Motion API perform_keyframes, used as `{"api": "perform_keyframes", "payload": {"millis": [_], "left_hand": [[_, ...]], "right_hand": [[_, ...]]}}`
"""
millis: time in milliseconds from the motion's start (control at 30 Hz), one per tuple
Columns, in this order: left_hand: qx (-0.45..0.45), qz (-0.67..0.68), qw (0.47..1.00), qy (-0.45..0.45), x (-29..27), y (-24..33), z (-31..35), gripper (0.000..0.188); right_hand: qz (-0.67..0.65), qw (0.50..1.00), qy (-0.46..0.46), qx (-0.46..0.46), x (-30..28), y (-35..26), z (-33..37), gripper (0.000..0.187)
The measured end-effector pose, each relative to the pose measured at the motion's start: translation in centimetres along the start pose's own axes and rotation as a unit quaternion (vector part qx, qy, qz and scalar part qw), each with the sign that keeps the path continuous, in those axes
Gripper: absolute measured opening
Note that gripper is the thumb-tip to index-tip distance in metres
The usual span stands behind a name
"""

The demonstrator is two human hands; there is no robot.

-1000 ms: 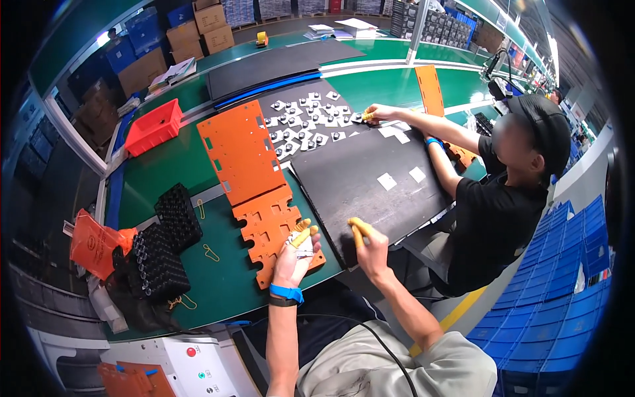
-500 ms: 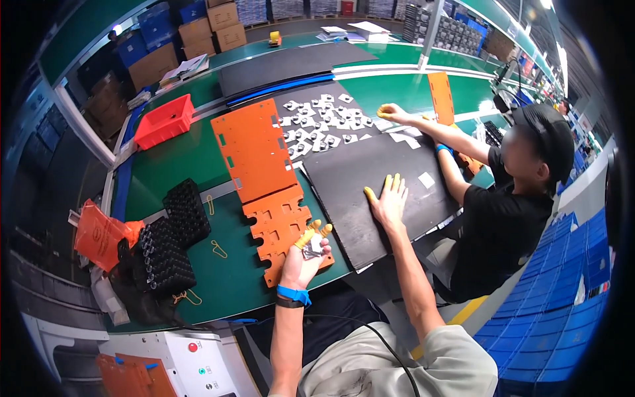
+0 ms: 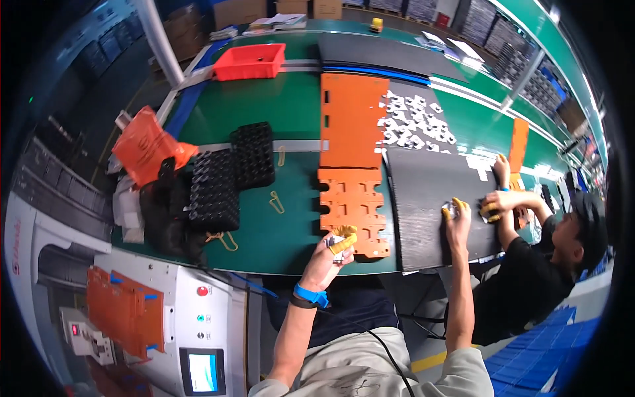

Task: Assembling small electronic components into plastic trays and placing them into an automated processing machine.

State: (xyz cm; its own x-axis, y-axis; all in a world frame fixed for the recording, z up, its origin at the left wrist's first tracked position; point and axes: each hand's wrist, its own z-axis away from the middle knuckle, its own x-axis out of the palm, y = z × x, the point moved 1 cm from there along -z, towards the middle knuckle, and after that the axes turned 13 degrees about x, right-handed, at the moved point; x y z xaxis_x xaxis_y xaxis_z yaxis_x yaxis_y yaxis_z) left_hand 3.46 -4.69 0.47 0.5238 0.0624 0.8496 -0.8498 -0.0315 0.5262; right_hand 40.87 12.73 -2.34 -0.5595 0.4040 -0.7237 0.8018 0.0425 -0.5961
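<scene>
My left hand point(image 3: 329, 259), with yellow finger covers and a blue wristband, is closed around small white and silvery pieces. It hovers at the near end of an orange jig point(image 3: 350, 205) with cut-out pockets, which joins a flat orange plate point(image 3: 354, 126) behind it. Over the ribbed black sheet point(image 3: 423, 198) to the right, my right hand point(image 3: 458, 225) has its yellow-covered fingers curled on a small whitish piece, too small to name. Many small white parts with black centres point(image 3: 413, 119) lie beyond that sheet.
A co-worker's hands point(image 3: 499, 202) work close to my right hand. Left on the green table are black trays point(image 3: 215, 188), yellow loops point(image 3: 276, 202), an orange bag point(image 3: 149, 145) and a red bin point(image 3: 250, 61). A white machine point(image 3: 175, 291) with buttons stands lower left.
The view has swung left. My right hand, spread flat on the black sheet before, is now raised with curled fingers. My left hand keeps its pieces. The co-worker's hands have come nearer to my right.
</scene>
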Motion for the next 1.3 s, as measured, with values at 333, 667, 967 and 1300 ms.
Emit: {"api": "perform_keyframes", "payload": {"millis": [333,667,967,1300], "left_hand": [[0.067,-0.07,0.995,0.021,-1.5,3.3,1.9,0.029],[0.04,0.012,0.999,-0.007,-5.1,7.6,5.7,0.051],[0.303,-0.071,0.941,0.134,-8.9,9.8,10.1,0.045],[0.347,-0.2,0.892,0.208,-7.6,11.7,12.6,0.051]], "right_hand": [[-0.388,0.909,-0.129,0.081,2.9,-15.1,5.5,0.028],[-0.238,0.634,-0.729,-0.103,6.5,-36.3,13.4,0.024],[-0.266,0.835,-0.429,-0.221,18.5,-48.5,13.9,0.022],[-0.025,0.9,-0.277,-0.335,23.4,-54.7,14.8,0.031]]}}
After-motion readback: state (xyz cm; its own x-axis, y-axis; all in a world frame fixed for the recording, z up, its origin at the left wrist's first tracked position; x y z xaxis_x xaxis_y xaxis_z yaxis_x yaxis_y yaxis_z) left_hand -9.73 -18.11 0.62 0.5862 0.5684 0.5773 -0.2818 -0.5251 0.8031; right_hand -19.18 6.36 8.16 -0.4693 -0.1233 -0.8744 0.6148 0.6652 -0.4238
